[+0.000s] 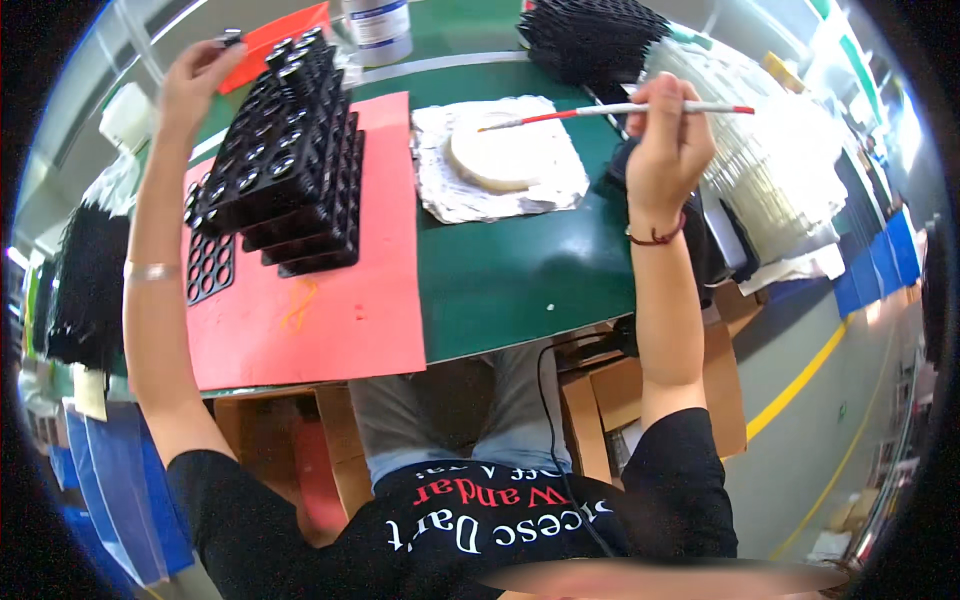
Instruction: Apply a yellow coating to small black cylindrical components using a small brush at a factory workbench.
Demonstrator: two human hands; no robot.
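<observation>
My right hand [672, 140] grips a thin paintbrush [600, 110] with a red and white handle. Its tip points left, over a round, shallow white dish [490, 160] that sits on crumpled white paper [440, 190]; I cannot tell whether the tip touches the dish. At the far left, my left hand [200, 75] pinches a small dark part [230, 38] beside an orange-red bin [275, 40]. Just right of that arm stands a stack of black trays [300, 215], the upper one holding several shiny round black parts.
A pink sheet [385, 290] lies under the trays on the green table [510, 290], with a flat black holed plate [210, 268] at its left. Behind are a white tub [380, 30] and piled black trays [590, 40]. Translucent stacked trays [770, 150] stand right.
</observation>
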